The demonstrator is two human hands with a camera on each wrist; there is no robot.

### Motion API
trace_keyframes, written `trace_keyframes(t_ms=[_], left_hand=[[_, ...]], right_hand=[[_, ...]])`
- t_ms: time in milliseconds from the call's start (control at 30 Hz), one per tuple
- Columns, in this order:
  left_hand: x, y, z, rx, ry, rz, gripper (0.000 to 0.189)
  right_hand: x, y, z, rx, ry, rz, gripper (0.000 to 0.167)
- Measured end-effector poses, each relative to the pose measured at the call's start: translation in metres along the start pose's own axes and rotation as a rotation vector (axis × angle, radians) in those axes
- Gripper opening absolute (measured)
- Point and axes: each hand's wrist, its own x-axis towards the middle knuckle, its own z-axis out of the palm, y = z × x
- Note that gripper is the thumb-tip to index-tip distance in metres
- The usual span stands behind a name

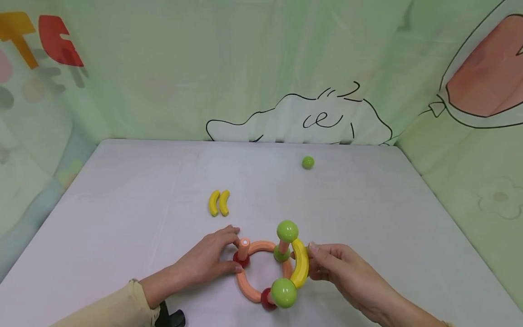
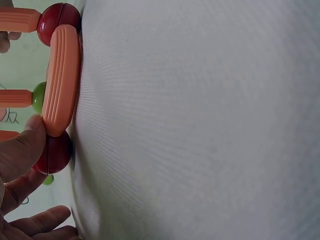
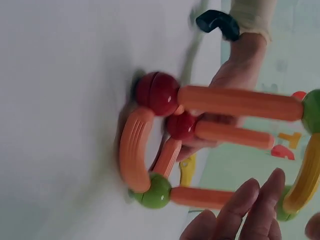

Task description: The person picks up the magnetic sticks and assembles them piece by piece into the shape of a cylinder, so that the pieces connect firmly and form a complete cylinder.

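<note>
A toy frame of balls and sticks stands on the table before me. Curved orange sticks form its base ring, joined by red balls and a green ball. Three straight orange sticks rise from it; two carry green balls, bridged by a curved yellow stick. My left hand pinches the left red ball, its thumb beside a curved orange stick. My right hand holds the yellow stick, thumb on its outer side and a fingertip showing past its inner side.
Two small curved yellow sticks lie side by side beyond my left hand. A loose green ball rests near the table's back edge. Printed green cloth walls enclose the white table. A dark strap sits at my left wrist.
</note>
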Motion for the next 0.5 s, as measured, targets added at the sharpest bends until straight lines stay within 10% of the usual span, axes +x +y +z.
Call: trace_keyframes(t_ms=[267, 500], left_hand=[[0.000, -0.001, -0.001, 0.016, 0.003, 0.010, 0.025], [0.001, -0.004, 0.000, 0.042, 0.004, 0.024, 0.023]], right_hand=[[0.026, 0.006, -0.007, -0.324, 0.214, -0.044, 0.039], [0.055, 0.021, -0.002, -0.635, 0.097, -0.232, 0.020]])
